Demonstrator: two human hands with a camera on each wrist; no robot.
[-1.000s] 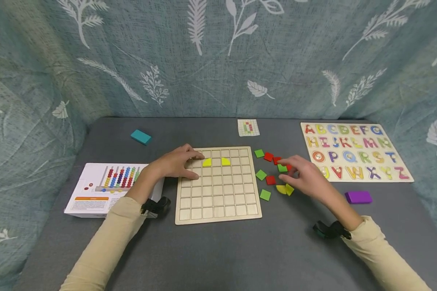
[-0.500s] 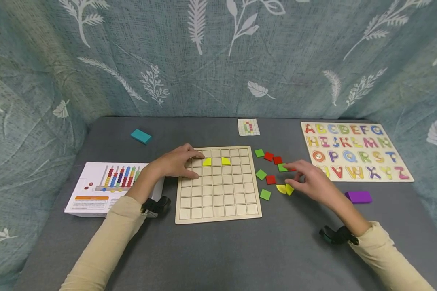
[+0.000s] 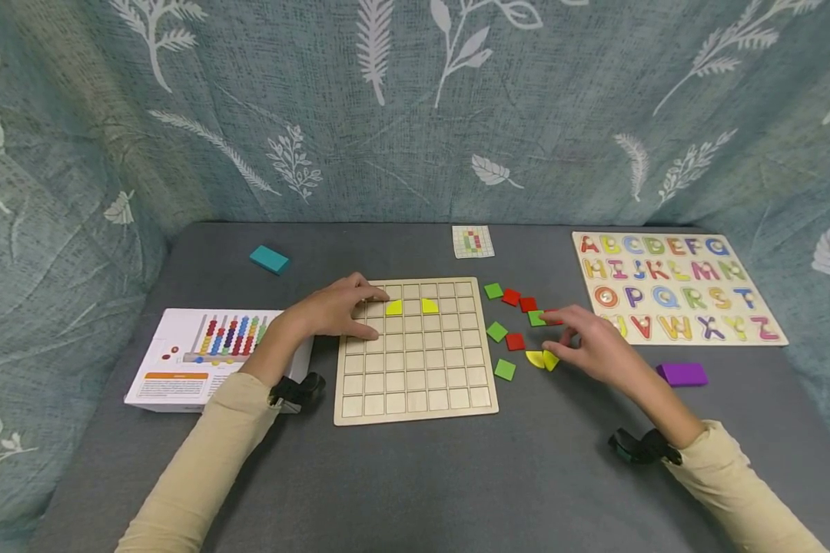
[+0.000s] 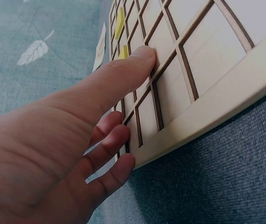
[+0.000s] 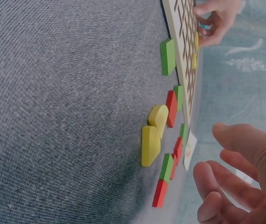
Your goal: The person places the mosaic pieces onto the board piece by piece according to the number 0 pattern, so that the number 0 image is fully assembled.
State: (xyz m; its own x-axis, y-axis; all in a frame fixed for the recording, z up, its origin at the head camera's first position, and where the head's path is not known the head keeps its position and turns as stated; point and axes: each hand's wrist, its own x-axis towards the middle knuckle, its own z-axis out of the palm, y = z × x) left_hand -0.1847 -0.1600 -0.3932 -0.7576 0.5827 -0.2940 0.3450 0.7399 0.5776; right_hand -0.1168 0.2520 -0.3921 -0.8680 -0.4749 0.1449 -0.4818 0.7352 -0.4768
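With twelve pointing straight away from the person on my head feed, I had the right hand (image 3: pixel 591 342) reaching toward nine o'clock, index finger and thumb parted, nothing between them. I judged that everything hinged on those tips: a green tile (image 3: pixel 536 318) lay just off the index finger at nine o'clock, and a red tile (image 5: pixel 159 193) beside it sat partly behind that finger. I couldn't tell whether they touched. A yellow piece (image 3: pixel 550 361) lay at six o'clock from the thumb. The square tiles gave me no long axis. The left hand (image 3: pixel 335 309), fingers spread, rested on the grid board (image 3: pixel 415 380) at ten o'clock, gripping no piece, so the right was nearer the loose tiles on the tabletop (image 3: pixel 415 484).
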